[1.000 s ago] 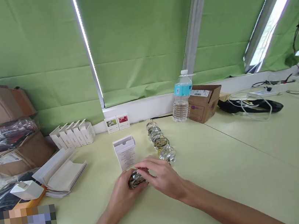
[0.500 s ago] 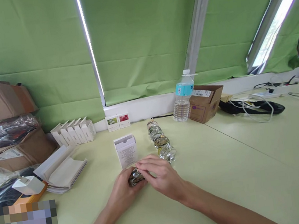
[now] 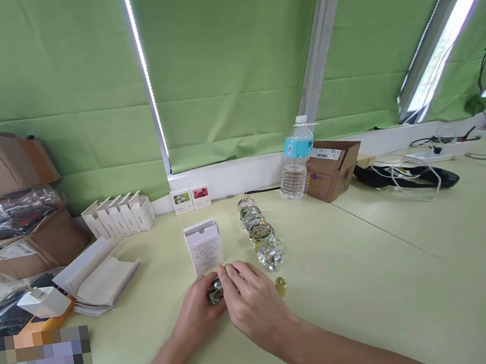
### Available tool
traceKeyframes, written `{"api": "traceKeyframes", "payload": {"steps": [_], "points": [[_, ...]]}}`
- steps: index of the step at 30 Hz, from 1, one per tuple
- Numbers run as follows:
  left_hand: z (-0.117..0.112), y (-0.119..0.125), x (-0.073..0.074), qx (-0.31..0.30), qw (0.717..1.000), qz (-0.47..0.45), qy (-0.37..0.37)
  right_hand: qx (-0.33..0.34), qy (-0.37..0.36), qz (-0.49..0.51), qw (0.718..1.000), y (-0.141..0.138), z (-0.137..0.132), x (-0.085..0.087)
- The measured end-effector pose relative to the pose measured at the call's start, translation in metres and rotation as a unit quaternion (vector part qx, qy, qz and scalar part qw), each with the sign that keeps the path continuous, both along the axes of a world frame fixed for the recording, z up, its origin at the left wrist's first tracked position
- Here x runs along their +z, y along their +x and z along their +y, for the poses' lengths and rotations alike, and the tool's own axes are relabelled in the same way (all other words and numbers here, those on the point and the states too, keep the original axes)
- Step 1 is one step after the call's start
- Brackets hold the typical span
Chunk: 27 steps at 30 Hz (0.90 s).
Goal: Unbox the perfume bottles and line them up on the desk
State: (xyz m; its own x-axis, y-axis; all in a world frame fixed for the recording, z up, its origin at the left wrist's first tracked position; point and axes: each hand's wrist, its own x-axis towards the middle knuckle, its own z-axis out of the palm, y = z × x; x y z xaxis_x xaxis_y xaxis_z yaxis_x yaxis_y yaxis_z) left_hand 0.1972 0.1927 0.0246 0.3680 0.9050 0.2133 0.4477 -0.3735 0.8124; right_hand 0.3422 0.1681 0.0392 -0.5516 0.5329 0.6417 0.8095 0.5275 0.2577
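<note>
My left hand (image 3: 197, 304) is wrapped round a shiny glass perfume bottle (image 3: 214, 292), low over the table. Bent over the bottle's top, my right hand (image 3: 253, 301) has its fingers closed together there; the bottle's neck is hidden behind them. Just right of that hand, a small gold cap (image 3: 281, 286) stands on the table. Several similar glass bottles (image 3: 261, 231) form a row behind it, leading away from me. An upright white carton (image 3: 204, 247), open at the top, stands just beyond my left hand.
Several narrow white cartons (image 3: 116, 216) and two small picture boxes (image 3: 191, 199) line the wall. A water bottle (image 3: 297, 162) and a brown box (image 3: 332, 172) stand at the back. On the left lie folded white papers (image 3: 100, 277), a white charger (image 3: 44, 302) and stacked cardboard boxes (image 3: 4, 155).
My right hand has turned and curled further over the bottle's top, its wrist shifting toward me. The gold cap, hidden before, now shows beside it. My left hand keeps its hold.
</note>
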Motion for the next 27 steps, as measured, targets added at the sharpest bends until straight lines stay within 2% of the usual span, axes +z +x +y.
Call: {"api": "traceKeyframes", "payload": {"steps": [7, 17, 27], "points": [[0.0, 0.001, 0.0, -0.004, 1.0, -0.005, 0.01, -0.038, 0.043, -0.055, 0.997, -0.007, -0.004, -0.008], [0.0, 0.0, 0.002, -0.011, 1.0, -0.019, -0.008, -0.03, 0.021, 0.02, 0.999, -0.004, -0.008, 0.0], [0.001, 0.0, 0.0, -0.019, 1.0, -0.014, -0.014, -0.03, 0.006, 0.044, 0.999, 0.002, -0.007, 0.004]]}}
